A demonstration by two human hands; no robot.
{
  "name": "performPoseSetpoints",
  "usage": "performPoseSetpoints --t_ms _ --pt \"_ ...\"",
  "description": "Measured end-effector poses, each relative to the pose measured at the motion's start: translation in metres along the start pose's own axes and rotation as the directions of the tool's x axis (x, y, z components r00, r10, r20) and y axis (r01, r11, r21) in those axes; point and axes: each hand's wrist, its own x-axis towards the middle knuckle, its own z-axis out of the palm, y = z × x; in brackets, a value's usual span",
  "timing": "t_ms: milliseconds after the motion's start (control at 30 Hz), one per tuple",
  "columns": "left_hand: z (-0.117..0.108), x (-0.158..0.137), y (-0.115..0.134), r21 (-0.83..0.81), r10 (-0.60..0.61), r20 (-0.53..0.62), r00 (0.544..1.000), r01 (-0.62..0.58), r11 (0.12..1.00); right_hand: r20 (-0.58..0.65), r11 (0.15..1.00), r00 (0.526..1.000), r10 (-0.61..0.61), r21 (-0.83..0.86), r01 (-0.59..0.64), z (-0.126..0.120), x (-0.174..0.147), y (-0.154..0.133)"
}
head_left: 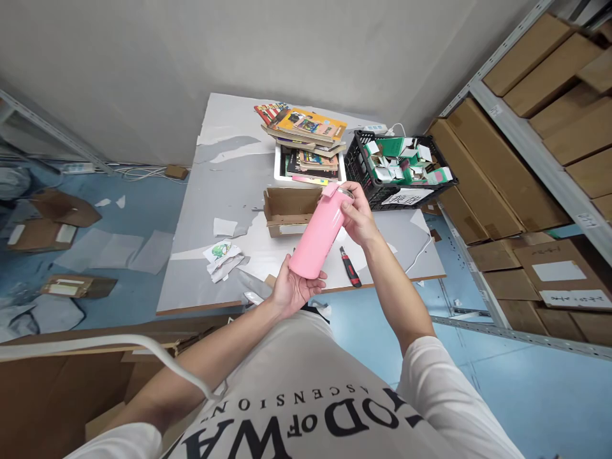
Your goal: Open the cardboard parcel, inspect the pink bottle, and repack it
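Note:
A pink water bottle (319, 234) is tilted in front of me above the table, its lid end up and to the right. My right hand (357, 213) is wrapped round it near the lid, thumb on the side facing me. Under and behind its base, my left hand (296, 288) cradles the bottom with its fingers curled. An open cardboard box (287, 204) sits just beyond the bottle, partly hidden by it. On the table to the right, below my right hand, lies a red and black utility knife (350, 268).
Stacked books (306, 127) rise from a white bin (278, 167) at the back. Beside it, a black crate (356, 162) holds several small green and white boxes. Crumpled paper (224, 258) lies at the left. Shelving with cartons (557, 271) stands on the right; a white cable (157, 350) crosses my left arm.

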Motion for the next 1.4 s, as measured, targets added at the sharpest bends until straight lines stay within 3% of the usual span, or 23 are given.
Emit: performPoseSetpoints --t_ms 167,333,667,767,867,933,1000,1067,1133,1200,1300,1400 --pt "-0.003 0.005 0.001 0.005 -0.046 -0.025 0.999 0.046 0.999 -0.063 1.0 0.998 -0.021 -0.013 0.02 0.0 0.001 0.002" --pt "-0.012 0.011 0.001 0.116 0.044 -0.043 0.998 -0.039 0.992 -0.123 0.998 0.992 -0.035 -0.056 0.028 -0.005 0.002 0.002" --pt "-0.013 0.025 -0.005 0.211 0.035 -0.016 0.999 -0.031 0.977 -0.165 0.997 0.986 0.031 -0.058 -0.041 -0.035 -0.003 0.007" --pt "-0.012 0.031 -0.007 0.293 0.07 -0.007 0.998 -0.065 0.954 -0.158 0.994 0.987 -0.01 -0.11 -0.007 -0.045 -0.001 0.005" --pt "-0.027 0.034 0.004 0.503 0.3 -0.001 0.954 -0.259 0.825 -0.237 0.967 0.953 -0.188 -0.215 0.138 -0.058 -0.003 0.003" --pt "-0.046 0.035 0.015 0.695 0.521 -0.004 0.854 -0.372 0.616 -0.304 0.922 0.891 -0.336 -0.298 0.246 -0.065 -0.008 0.005" --pt "-0.068 0.038 0.025 0.862 0.645 0.012 0.764 -0.335 0.381 -0.352 0.88 0.834 -0.425 -0.376 0.29 -0.067 -0.016 0.014" --pt "-0.085 0.046 0.029 0.936 0.632 0.051 0.773 -0.258 0.24 -0.381 0.858 0.808 -0.449 -0.437 0.271 -0.064 -0.028 0.028" --pt "-0.094 0.058 0.026 0.946 0.577 0.067 0.814 -0.235 0.222 -0.399 0.845 0.801 -0.446 -0.482 0.23 -0.055 -0.04 0.046" --pt "-0.095 0.071 0.019 0.933 0.552 0.043 0.833 -0.231 0.276 -0.412 0.833 0.8 -0.437 -0.52 0.187 -0.046 -0.051 0.061" --pt "-0.092 0.082 0.009 0.917 0.541 0.027 0.841 -0.236 0.322 -0.408 0.818 0.817 -0.408 -0.561 0.129 -0.036 -0.063 0.075" --pt "-0.093 0.082 0.003 0.927 0.537 0.053 0.842 -0.242 0.288 -0.357 0.809 0.851 -0.384 -0.575 0.124 -0.035 -0.07 0.078"
